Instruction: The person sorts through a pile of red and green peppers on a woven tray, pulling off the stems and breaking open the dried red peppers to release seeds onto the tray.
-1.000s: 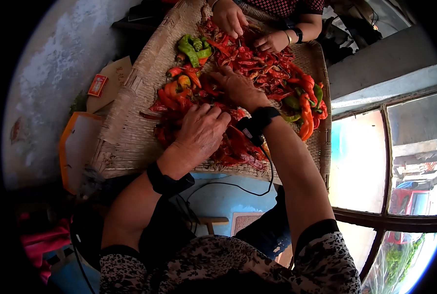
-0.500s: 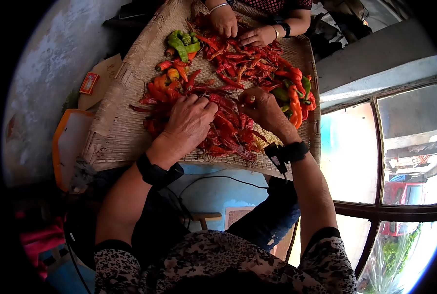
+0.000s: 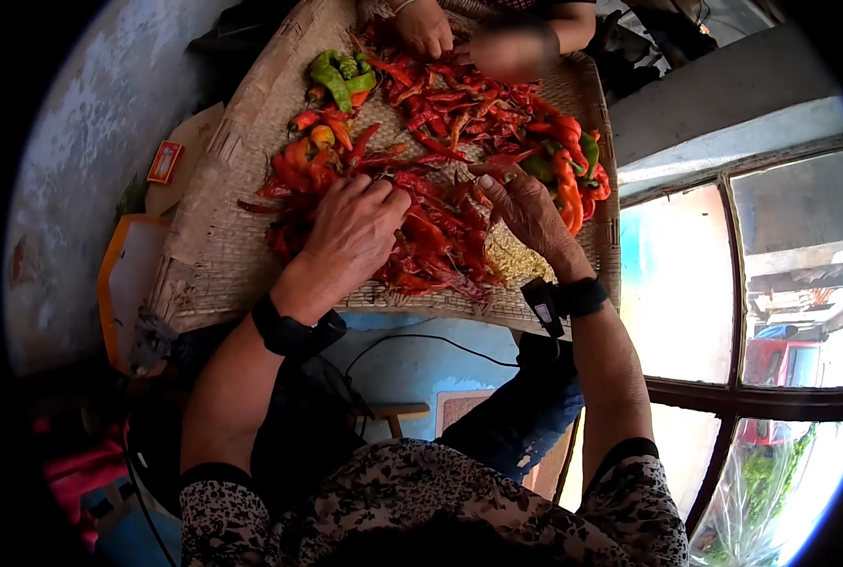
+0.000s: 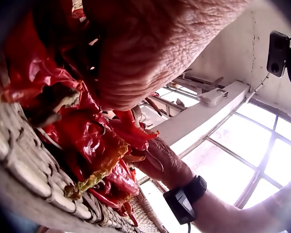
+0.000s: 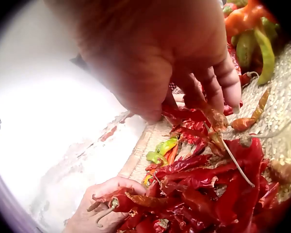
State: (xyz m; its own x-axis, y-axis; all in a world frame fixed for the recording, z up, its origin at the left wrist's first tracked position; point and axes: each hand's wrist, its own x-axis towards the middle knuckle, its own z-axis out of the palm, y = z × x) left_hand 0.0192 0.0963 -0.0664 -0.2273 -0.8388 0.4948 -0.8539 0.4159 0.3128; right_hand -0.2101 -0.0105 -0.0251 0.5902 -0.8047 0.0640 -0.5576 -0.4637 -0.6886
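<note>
In the head view, my left hand [image 3: 350, 222] lies over the left part of a heap of wrinkled red chili peppers [image 3: 431, 241], its fingers curled round some of them. The right wrist view shows this hand [image 5: 99, 201] behind a chili with a pale stem [image 5: 117, 203]. My right hand [image 3: 530, 213] is at the heap's right side, its fingers stretched out and thumb apart. Seen from its own wrist, its fingers point down and touch the tips of dried red chilies [image 5: 184, 114]. The woven tray [image 3: 209, 246] lies under all the peppers.
Green peppers [image 3: 341, 77] and orange ones lie at the tray's far left. Fresh red and green peppers [image 3: 570, 175] are piled at the right. Pale seeds [image 3: 516, 260] lie by my right hand. Opposite, another person's hand [image 3: 424, 26] works at more dried chilies. A cable [image 3: 421, 338] hangs below.
My right hand has moved from the heap's middle to its right side, and its fingers have straightened. The left hand stays over the heap. The other person's hands have come closer together.
</note>
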